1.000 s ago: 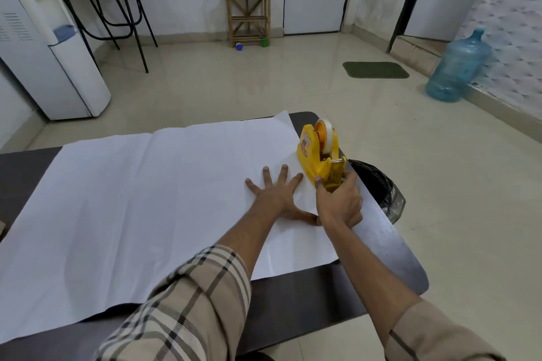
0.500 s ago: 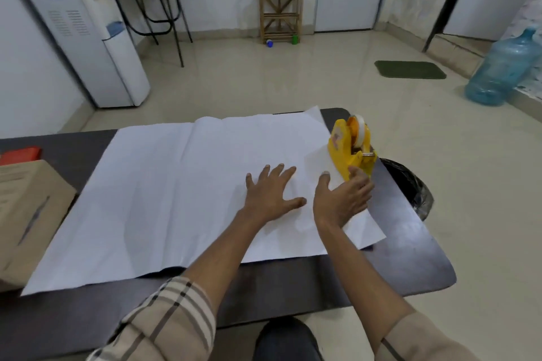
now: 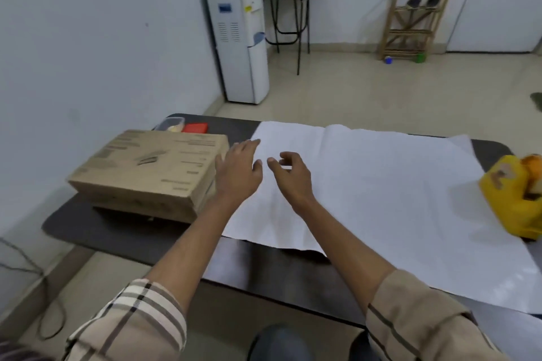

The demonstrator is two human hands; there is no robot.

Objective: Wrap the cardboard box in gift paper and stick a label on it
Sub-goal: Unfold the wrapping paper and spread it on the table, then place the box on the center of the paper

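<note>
A flat brown cardboard box (image 3: 149, 170) lies on the left end of the dark table (image 3: 123, 231). A large white sheet of gift paper (image 3: 381, 196) is spread flat to its right. My left hand (image 3: 239, 171) hovers with fingers apart at the box's right edge, over the paper's left border. My right hand (image 3: 289, 174) floats beside it above the paper, fingers loosely curled and empty. A yellow tape dispenser (image 3: 513, 196) sits on the paper at the far right, partly cut off by the frame.
Behind the box lie a clear lidded container (image 3: 170, 124) and a red flat object (image 3: 196, 127). A water dispenser (image 3: 239, 35), a folding table (image 3: 289, 9) and a wooden rack (image 3: 410, 23) stand on the floor beyond. A cable (image 3: 35, 287) runs along the floor at left.
My view has swung left, bringing the box into full sight. Both hands have left the tape dispenser and the paper's right side and moved left toward the box.
</note>
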